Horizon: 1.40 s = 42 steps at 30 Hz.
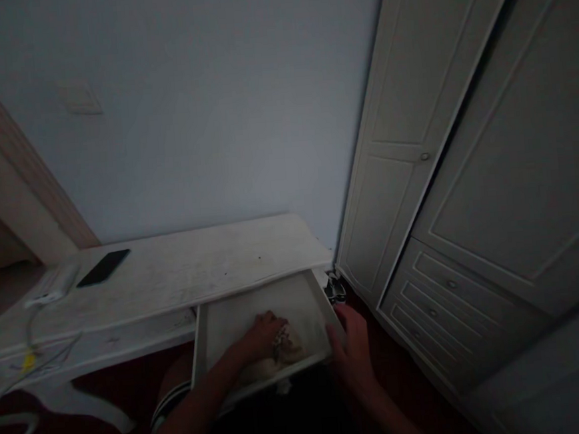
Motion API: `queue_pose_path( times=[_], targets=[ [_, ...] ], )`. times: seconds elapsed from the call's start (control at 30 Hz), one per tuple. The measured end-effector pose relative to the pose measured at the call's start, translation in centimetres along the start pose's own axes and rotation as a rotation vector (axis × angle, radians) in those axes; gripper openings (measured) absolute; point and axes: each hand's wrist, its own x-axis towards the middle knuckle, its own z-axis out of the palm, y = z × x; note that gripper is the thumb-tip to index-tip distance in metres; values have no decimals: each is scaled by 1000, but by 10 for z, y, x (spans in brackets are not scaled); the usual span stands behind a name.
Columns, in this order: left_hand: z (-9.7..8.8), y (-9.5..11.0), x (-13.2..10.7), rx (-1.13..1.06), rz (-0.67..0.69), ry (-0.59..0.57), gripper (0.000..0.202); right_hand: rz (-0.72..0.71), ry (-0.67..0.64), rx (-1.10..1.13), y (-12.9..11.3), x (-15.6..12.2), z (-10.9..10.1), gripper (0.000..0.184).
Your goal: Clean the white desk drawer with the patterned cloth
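A white drawer (pixel 256 306) is pulled out of the white desk (pixel 212 250) towards my body. Inside it, near the front, lies a soft-looking beige bundle (pixel 294 348) with a dark-and-light patterned part; the dim light hides what it is exactly. My left hand (pixel 267 332) reaches into the drawer, its curled fingers closed on the top of this bundle. At the drawer's right side wall, my right hand (pixel 352 339) grips the edge, thumb on the inner side and fingers outside.
A dark phone (pixel 104 268) and a white power strip (pixel 54 283) lie on the desk's left end, with a cable hanging down. Black-and-white shoes (pixel 334 288) stand on the floor beyond the drawer. A white wardrobe (pixel 392 189) rises on the right.
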Motion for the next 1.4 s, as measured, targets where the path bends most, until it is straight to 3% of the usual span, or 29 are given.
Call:
queue_pose_path(
  times=[0.07, 0.13, 0.23, 0.33, 0.43, 0.5, 0.6, 0.7, 0.77, 0.87, 1.1, 1.4],
  targets=[
    [5, 14, 24, -51, 63, 27, 88, -68, -302, -133, -15, 8, 18, 36],
    [8, 24, 44, -113, 93, 90, 83, -101, -548, -312, -26, 20, 39, 38],
    [-4, 20, 53, -179, 53, 160, 82, -45, -679, -498, -30, 38, 66, 57],
    [-31, -3, 29, -212, -12, 175, 80, 13, -842, -554, -22, 48, 81, 80],
    [-54, -21, -20, -230, -49, 223, 61, -45, -937, -628, -9, 45, 94, 109],
    [-57, -21, -60, -213, -73, 314, 52, -111, -929, -687, -2, 44, 106, 123],
    [-34, -12, -116, -115, -69, 363, 40, -169, -807, -677, 4, 54, 125, 124],
    [5, -12, -158, 113, -23, 447, 35, -165, -641, -614, 4, 73, 143, 92],
    [28, -18, -173, 281, 14, 537, 32, -148, -559, -600, 1, 83, 157, 67],
    [44, -29, -179, 431, 78, 608, 28, -133, -445, -567, -6, 87, 185, 52],
    [43, -31, -172, 495, 81, 583, 23, -146, -290, -449, -28, 64, 256, 46],
    [44, -31, -173, 492, 55, 558, 22, -96, -319, -394, -39, 37, 291, 49]
  ],
)
